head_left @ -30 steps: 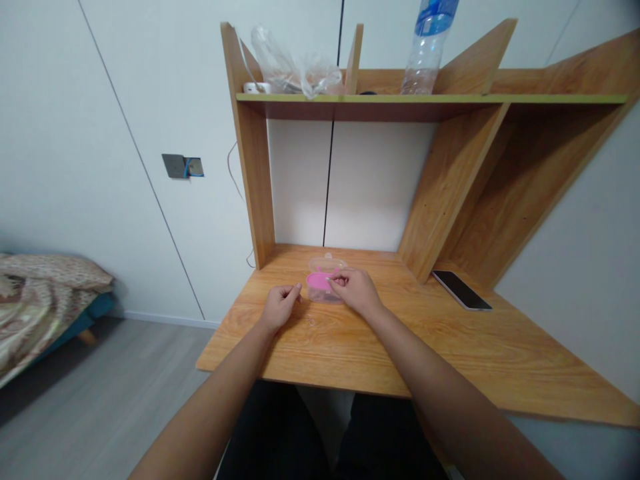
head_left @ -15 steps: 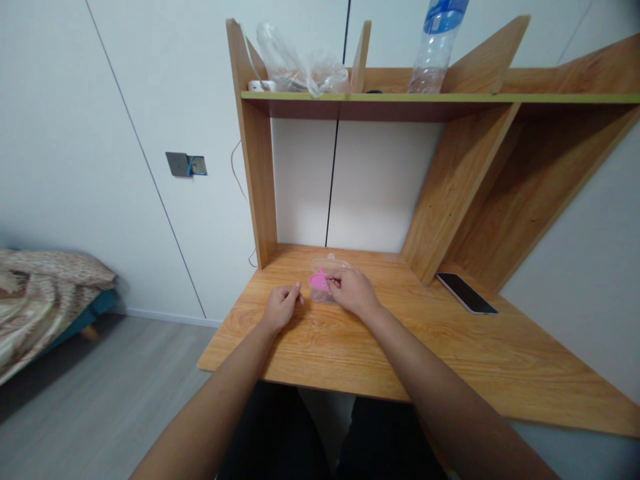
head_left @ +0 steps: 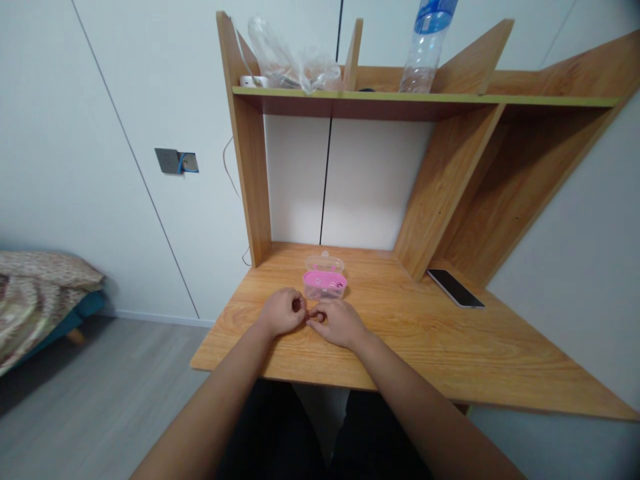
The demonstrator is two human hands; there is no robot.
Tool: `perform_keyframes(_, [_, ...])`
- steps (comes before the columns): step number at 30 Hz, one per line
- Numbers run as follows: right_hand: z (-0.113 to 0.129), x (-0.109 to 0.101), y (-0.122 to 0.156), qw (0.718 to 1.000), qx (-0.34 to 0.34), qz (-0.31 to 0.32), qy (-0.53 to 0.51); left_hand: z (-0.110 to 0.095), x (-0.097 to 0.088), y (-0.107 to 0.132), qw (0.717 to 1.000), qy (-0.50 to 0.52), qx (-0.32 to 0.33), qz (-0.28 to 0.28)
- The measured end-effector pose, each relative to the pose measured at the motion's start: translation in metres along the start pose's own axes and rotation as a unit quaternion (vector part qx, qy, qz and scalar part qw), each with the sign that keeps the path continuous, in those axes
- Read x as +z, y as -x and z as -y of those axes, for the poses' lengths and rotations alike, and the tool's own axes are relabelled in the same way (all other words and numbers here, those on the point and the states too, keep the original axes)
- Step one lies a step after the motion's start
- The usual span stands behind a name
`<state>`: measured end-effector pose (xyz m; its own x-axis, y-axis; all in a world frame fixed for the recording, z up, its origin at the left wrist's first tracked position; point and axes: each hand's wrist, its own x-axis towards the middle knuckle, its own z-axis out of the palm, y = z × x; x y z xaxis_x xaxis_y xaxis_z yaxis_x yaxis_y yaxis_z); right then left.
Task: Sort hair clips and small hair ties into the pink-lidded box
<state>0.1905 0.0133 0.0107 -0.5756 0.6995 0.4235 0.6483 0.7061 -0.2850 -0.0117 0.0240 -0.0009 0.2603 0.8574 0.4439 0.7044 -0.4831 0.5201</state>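
A small clear plastic box (head_left: 324,293) with a pink top insert (head_left: 320,277) stands on the desk, its transparent lid (head_left: 325,263) tipped up at the back. A tiny dark item (head_left: 340,285) lies at the insert's right end. Just in front of the box, my left hand (head_left: 284,311) is curled, thumb and forefinger pinched together. My right hand (head_left: 339,322) meets it from the right, also pinching. The fingertips of both hands come together low over the desk; whatever is between them is too small to make out.
The wooden desk (head_left: 410,347) carries a phone (head_left: 455,289) lying at the right. On the shelf (head_left: 380,96) above are a plastic bag (head_left: 295,67), a white plug block (head_left: 253,81) and an upright clear bottle (head_left: 425,50). A bed (head_left: 45,293) is at far left.
My right hand has left the pink insert and come down toward me, in front of the box. My left hand has moved slightly right and nearer, so the fingertips now meet. The view has shifted slightly.
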Motion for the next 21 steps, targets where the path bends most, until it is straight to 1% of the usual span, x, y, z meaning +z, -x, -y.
perform_keyframes(4, [-0.0024,0.0034,0.0019,1.0,-0.004,0.004,-0.013,-0.0011,0.0016,-0.0002,0.999,-0.003,0.031,0.033])
perform_keyframes(8, [-0.0022,0.0041,0.0041,1.0,-0.005,0.004,-0.022,-0.0015,0.0033,0.0001,0.998,0.007,0.041,0.049])
perform_keyframes(11, [-0.0027,0.0042,0.0055,1.0,0.003,-0.007,-0.021,-0.0021,0.0041,0.0002,0.998,0.017,0.036,0.042])
perform_keyframes(16, [-0.0062,0.0034,0.0062,0.999,0.016,-0.022,-0.026,-0.0006,0.0037,-0.0009,0.999,0.045,0.006,0.015])
perform_keyframes(21, [-0.0054,0.0003,0.0051,0.998,-0.018,-0.015,-0.051,0.0005,0.002,-0.0022,0.996,0.084,-0.006,0.01])
